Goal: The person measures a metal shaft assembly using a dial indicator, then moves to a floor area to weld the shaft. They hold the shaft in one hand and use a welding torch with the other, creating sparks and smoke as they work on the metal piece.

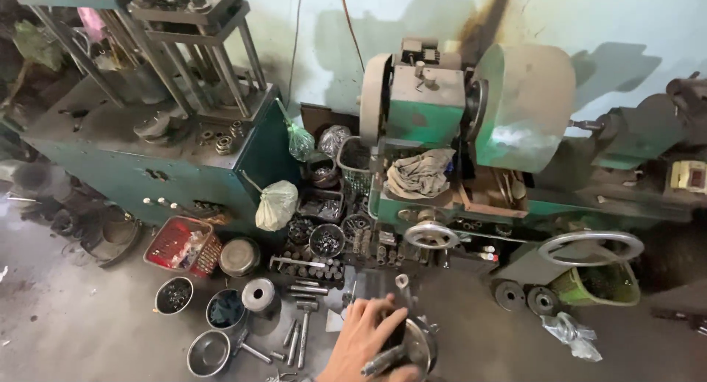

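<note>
Gripping a round metal part [414, 345] at the bottom edge, 1 hand [366, 339] is cut off at the wrist; which hand is unclear; bare floor [81, 316] lies left.

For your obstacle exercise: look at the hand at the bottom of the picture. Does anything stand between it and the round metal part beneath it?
Nothing visible does. The hand already rests on the round metal part, fingers laid across its top. Which hand it is cannot be told. Loose bolts lie on the floor to its left, apart from it.

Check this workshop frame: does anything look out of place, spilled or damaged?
A crumpled rag is dumped on the green machine, loose metal tools lie scattered on the floor, and the wall above has a dark burnt-looking streak.
</note>
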